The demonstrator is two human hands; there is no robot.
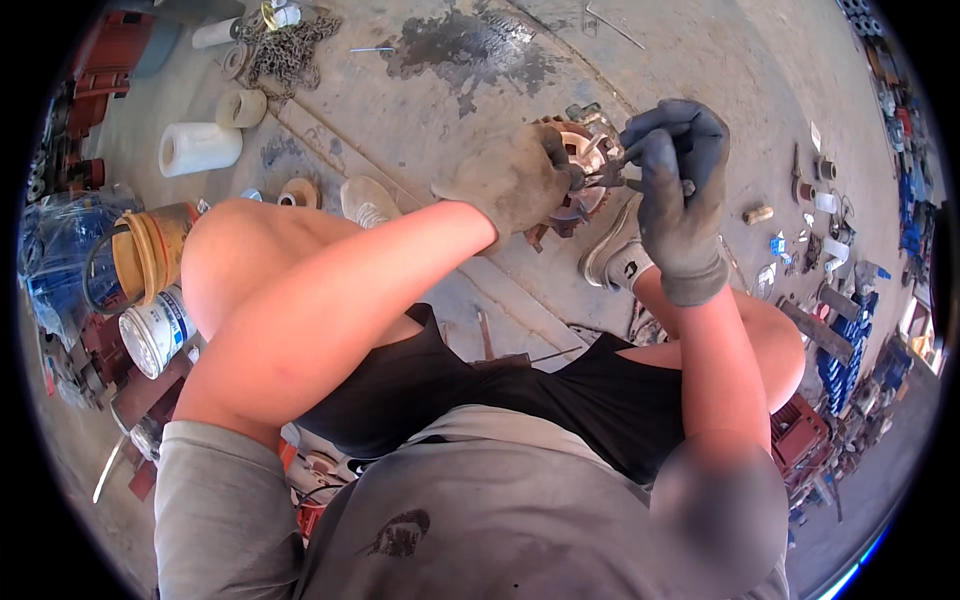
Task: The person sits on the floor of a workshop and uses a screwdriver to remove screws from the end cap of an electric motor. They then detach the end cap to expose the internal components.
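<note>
Between your shoes, work on the rusty gear looks unfinished, extent unclear; your left hand and right hand curl close by it, any pinch indiscernible.

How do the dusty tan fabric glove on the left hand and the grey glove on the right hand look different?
Colour: the dusty tan fabric glove on the left hand shows mostly its pale back, while the grey glove on the right hand shows dark fingers.
Direction: the left glove points toward the picture's right; the right glove points toward its top.
Both look dirty, and both are close to the round, rusty, toothed metal part.
</note>
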